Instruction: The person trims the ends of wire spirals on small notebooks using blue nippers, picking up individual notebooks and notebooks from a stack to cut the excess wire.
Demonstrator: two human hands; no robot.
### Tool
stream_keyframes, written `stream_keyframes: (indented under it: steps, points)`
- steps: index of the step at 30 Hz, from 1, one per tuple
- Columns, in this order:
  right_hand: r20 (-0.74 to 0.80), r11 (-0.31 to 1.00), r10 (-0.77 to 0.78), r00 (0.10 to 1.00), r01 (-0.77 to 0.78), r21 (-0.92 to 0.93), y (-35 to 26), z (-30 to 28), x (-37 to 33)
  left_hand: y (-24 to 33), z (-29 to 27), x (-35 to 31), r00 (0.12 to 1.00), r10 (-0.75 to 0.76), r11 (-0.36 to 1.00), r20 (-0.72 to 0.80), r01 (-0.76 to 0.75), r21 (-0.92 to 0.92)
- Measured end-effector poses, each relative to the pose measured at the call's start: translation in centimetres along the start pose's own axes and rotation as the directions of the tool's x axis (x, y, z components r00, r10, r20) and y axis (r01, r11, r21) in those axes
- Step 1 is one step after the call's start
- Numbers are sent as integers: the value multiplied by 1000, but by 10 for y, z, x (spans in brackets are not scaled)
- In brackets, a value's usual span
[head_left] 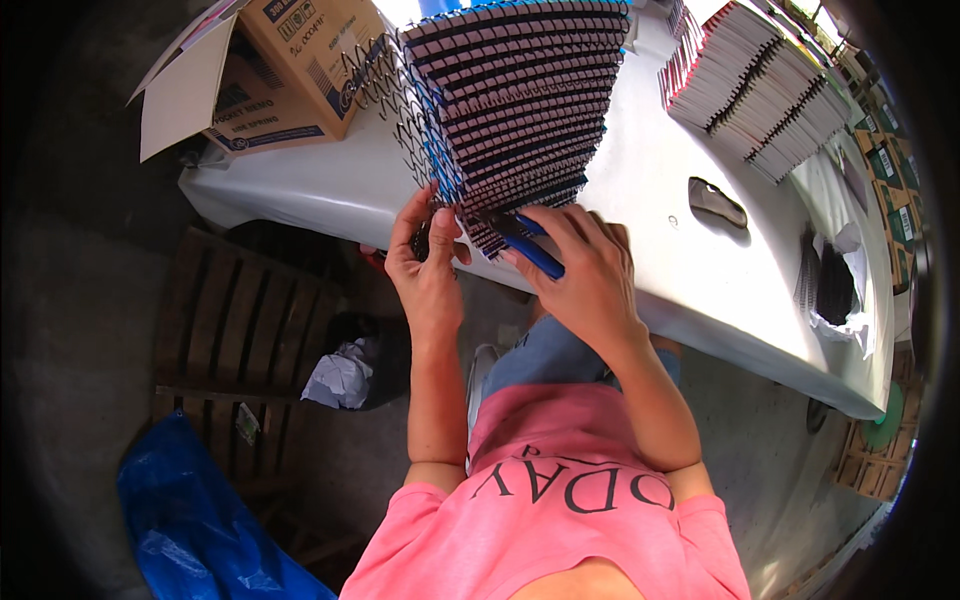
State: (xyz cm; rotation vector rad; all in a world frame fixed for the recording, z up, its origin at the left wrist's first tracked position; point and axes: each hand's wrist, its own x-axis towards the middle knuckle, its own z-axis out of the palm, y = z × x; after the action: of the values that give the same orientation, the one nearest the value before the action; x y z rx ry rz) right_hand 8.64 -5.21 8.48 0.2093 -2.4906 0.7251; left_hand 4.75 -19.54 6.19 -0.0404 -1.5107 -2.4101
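Observation:
A tall stack of notebooks [510, 100] with black wire bindings stands at the near edge of the white table. Loose ends of black binding wire [400, 110] stick out from its left side. At the stack's lower left corner, my left hand [428, 265] has its thumb and forefinger closed on the end of a black wire. My right hand [585, 265] grips blue-handled pliers [535, 256] just to the right. The jaws of the pliers point toward the wire by my left fingers; whether they touch it is hard to make out.
An open cardboard box [280, 90] sits at the back left of the white table [300, 200]. More wire-bound notebooks [760, 90] are piled at the right. A dark oval opening [717, 205] shows in the tabletop. A wooden pallet [230, 320] and blue plastic sheet [190, 510] lie lower left.

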Motion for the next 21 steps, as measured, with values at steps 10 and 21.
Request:
stream_keyframes:
  steps: [10,21]
  points:
    - [-93,993,-84,992,76,-87,0,2,4,1,-6,-2,997,-48,998,61,51,-42]
    - [-53,995,-79,996,75,-66,-10,2,9,-1,-8,-4,996,-38,999,86,40,-20]
